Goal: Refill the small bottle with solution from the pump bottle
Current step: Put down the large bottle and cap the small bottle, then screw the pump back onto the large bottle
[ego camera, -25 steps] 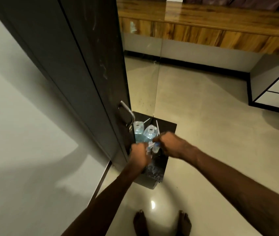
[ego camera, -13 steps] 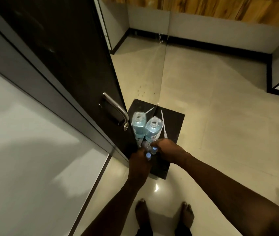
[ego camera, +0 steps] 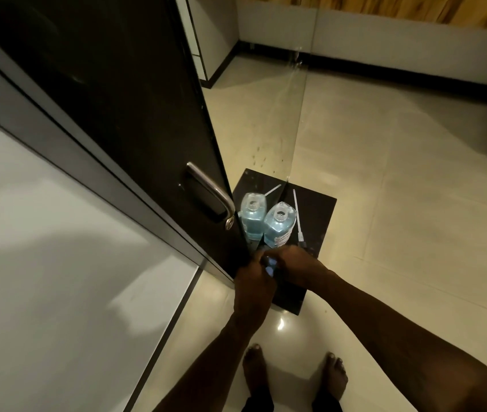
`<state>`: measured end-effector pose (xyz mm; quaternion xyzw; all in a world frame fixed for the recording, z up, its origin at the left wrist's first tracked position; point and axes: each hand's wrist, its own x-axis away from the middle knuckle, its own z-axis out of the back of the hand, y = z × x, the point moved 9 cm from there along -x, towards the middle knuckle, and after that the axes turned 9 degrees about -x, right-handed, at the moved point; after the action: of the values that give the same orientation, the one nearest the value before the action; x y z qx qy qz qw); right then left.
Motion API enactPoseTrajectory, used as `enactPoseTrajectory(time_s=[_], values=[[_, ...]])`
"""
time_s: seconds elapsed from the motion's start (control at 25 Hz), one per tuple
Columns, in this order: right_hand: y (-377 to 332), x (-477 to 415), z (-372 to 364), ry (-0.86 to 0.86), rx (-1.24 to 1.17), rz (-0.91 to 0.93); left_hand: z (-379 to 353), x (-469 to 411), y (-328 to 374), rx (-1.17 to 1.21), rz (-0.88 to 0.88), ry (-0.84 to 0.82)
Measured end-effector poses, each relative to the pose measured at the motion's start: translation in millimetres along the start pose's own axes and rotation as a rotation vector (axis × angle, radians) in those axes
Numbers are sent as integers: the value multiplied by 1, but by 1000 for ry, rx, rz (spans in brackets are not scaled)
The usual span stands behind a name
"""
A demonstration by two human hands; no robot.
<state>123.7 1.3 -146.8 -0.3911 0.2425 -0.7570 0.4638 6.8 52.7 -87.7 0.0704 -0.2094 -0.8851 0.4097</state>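
The pump bottle (ego camera: 279, 223) holds pale blue solution and stands upright on a small black stand (ego camera: 319, 212), its neck open with no pump on it. The white pump tube (ego camera: 297, 215) lies on the stand just right of it. Both hands meet just in front of this bottle. My left hand (ego camera: 252, 278) grips the small bottle (ego camera: 269, 267), of which only a bluish sliver shows between the fingers. My right hand (ego camera: 295, 264) pinches the small bottle's top; I cannot see whether a cap is there.
A mirrored panel (ego camera: 254, 120) to the left of the stand shows a reflection of the pump bottle (ego camera: 252, 215). A dark door with a metal handle (ego camera: 212, 191) stands close on the left. My bare feet (ego camera: 255, 370) are on the glossy tiled floor (ego camera: 400, 233).
The view has tilted down toward the floor. Both hands have stayed together on the small bottle and sit a little nearer the stand's front edge.
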Motion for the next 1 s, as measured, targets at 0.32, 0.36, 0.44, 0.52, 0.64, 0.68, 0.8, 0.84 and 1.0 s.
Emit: enactPoseTrajectory(time_s=[0.32,0.36,0.44,0.52,0.64,0.68,0.8,0.84,1.0], values=[[47,13,39,149,152,-117,9,-34,65,244,20,-21],[50,13,42,144,219,-92,4,-42,67,165,23,-24],[51,11,42,113,352,-1,-5,-51,72,-32,8,-18],[62,4,38,73,375,1,-13,-55,72,-123,57,-17],[77,-9,24,32,484,70,-15,-59,76,-304,132,-71],[80,-12,21,13,541,77,-13,-61,76,-334,142,-19],[78,-18,19,48,574,149,-16,-60,71,-196,179,69],[75,-18,18,55,595,179,-13,-59,71,-169,193,77],[76,-17,28,53,582,148,-7,-61,74,-251,247,112]])
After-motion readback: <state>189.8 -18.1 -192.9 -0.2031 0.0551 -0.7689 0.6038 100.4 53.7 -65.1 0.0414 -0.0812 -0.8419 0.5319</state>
